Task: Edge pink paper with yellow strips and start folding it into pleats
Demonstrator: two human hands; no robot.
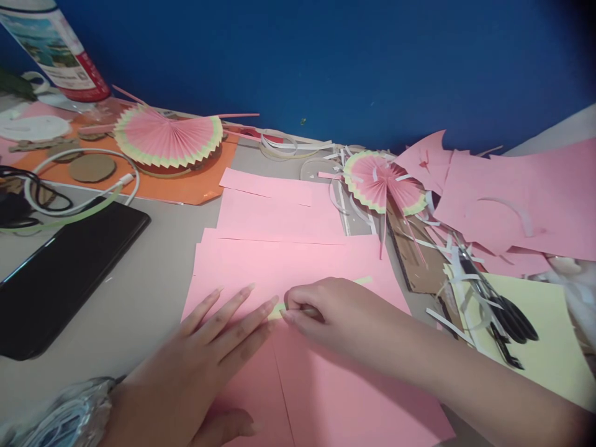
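Note:
My left hand [195,360] lies flat with fingers stretched out on a pink paper sheet [288,267] spread over the table. My right hand [335,313] is curled beside it, fingertips pinched on a thin pale yellow-green paper strip [363,280] that lies across the pink sheet. The two hands' fingertips nearly meet at the strip's left end. More pink sheets [279,211] are stacked behind.
A black tablet [65,273] and a white cable [79,180] sit at left. Two pink pleated fans [167,139] [382,180], an orange sheet [186,183], black scissors [503,310] on yellow paper [549,335], loose pink sheets [521,198] and paper scraps surround. A blue wall [326,62] stands behind.

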